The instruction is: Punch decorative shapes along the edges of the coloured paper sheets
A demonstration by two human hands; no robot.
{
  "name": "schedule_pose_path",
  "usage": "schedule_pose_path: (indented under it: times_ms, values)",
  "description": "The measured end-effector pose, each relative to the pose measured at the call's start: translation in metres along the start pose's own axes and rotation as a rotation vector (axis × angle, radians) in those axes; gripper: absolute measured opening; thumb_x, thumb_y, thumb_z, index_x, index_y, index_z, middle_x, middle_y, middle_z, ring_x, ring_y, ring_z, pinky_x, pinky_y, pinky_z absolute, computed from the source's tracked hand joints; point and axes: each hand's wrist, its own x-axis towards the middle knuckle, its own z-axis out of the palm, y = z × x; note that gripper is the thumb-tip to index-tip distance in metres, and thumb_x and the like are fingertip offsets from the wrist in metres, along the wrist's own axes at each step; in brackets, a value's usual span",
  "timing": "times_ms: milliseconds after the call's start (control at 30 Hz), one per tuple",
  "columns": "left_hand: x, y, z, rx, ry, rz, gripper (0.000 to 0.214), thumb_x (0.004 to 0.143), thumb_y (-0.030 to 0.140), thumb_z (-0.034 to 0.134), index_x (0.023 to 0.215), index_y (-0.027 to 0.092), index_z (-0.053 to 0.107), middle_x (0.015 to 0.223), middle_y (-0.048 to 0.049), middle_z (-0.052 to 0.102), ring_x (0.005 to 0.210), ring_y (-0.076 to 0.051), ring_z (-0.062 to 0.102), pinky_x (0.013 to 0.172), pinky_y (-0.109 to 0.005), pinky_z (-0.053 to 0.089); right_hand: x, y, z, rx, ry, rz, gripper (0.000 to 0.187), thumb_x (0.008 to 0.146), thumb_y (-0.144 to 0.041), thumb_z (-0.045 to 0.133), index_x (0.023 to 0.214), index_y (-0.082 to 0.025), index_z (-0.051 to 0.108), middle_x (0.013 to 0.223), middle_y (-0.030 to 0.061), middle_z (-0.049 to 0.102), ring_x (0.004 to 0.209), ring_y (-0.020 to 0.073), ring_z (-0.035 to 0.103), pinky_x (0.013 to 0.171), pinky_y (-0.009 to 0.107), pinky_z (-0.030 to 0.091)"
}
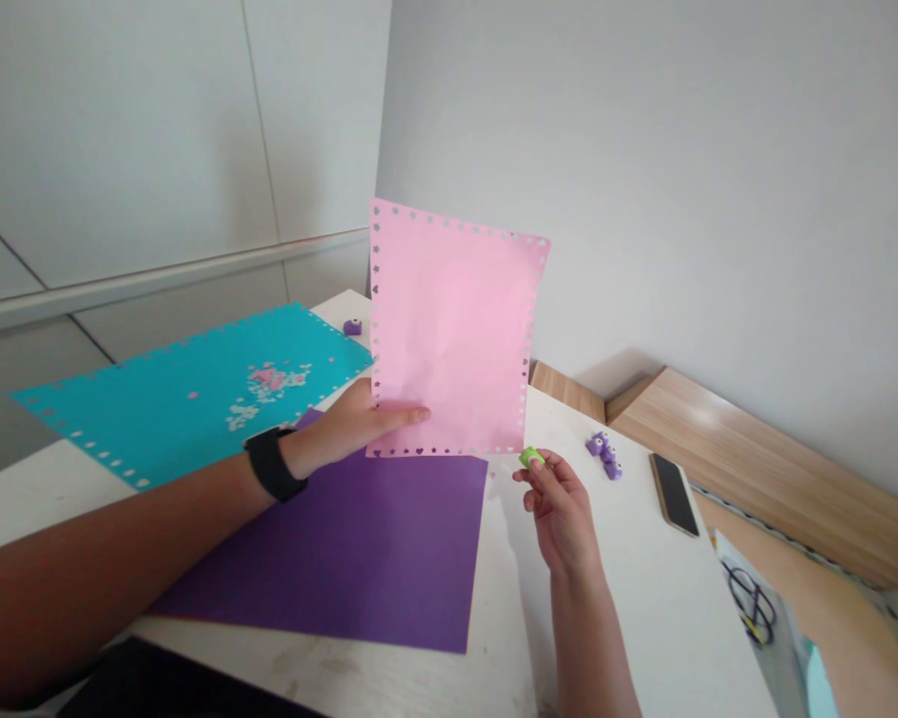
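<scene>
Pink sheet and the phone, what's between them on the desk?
The head view shows small purple craft punches nearer the phone, and the right hand holding a green punch nearer the pink sheet.

The pink paper sheet (456,329) is matt and slightly rippled; the teal paper sheet (187,394) and purple paper sheet (344,548) look matt and smooth. The green craft punch (531,458) and purple craft punches (605,455) are plastic. The white counter (629,598) is matt and scuffed, the phone (673,494) has glossy black glass, and the wood-grain board (748,459) shines softly.
</scene>
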Motion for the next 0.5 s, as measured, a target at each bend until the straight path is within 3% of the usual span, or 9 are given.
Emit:
schedule_pose_path:
  times_ms: [100, 333, 500]
  values:
    - [-0.0002, 0.0, 0.0004, -0.004, 0.003, -0.002, 0.058, 0.078, 0.041, 0.08, 0.128, 0.015, 0.066, 0.131, -0.0099, 0.07, 0.118, -0.03, 0.065, 0.108, -0.042, 0.046, 0.0, 0.0002, 0.0, -0.011, -0.002, -0.02, 0.025, 0.077, -0.031, 0.085, 0.096, -0.02, 0.073, 0.097, 0.0034, 0.07, 0.074, 0.0131, 0.066, 0.041, 0.016, 0.037]
    - [0.0002, -0.0003, -0.0011, 0.013, -0.012, 0.005, 0.056, 0.079, 0.041, 0.08, 0.126, 0.014, 0.066, 0.128, -0.01, 0.071, 0.115, -0.028, 0.066, 0.105, -0.04, 0.048, 0.0039, 0.0012, -0.0033, 0.044, 0.022, 0.041, 0.029, 0.074, -0.032, 0.087, 0.098, -0.019, 0.076, 0.101, 0.0049, 0.071, 0.086, 0.0177, 0.07, 0.045, 0.014, 0.042]
    - [0.0, -0.0004, -0.0022, -0.01, -0.022, -0.025, 0.054, 0.077, 0.04, 0.082, 0.122, 0.013, 0.068, 0.12, -0.0101, 0.074, 0.105, -0.026, 0.07, 0.097, -0.037, 0.052, 0.0066, 0.0019, -0.0066, 0.025, 0.023, 0.018, 0.03, 0.074, -0.033, 0.087, 0.097, -0.019, 0.076, 0.099, 0.0048, 0.07, 0.081, 0.0158, 0.068, 0.043, 0.015, 0.039]
